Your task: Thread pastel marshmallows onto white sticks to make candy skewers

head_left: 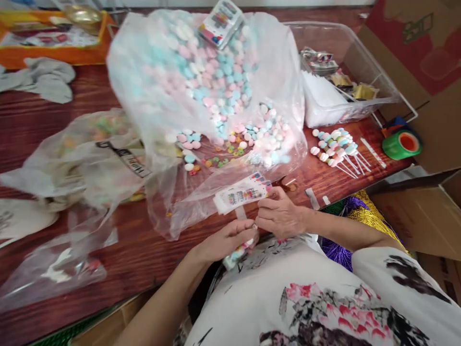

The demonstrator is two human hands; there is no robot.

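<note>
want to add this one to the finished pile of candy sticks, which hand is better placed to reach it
Right, likely. The right hand is on the same side as the pile of candy sticks, with bare table between. The left hand grips the candy stick and would cross over.

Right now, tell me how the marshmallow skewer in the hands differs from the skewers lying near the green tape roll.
The held skewer is single, gripped by the left hand under a printed label held by the right hand. The lying skewers form a bare, untouched bunch on the table. Both carry pastel marshmallows.
</note>
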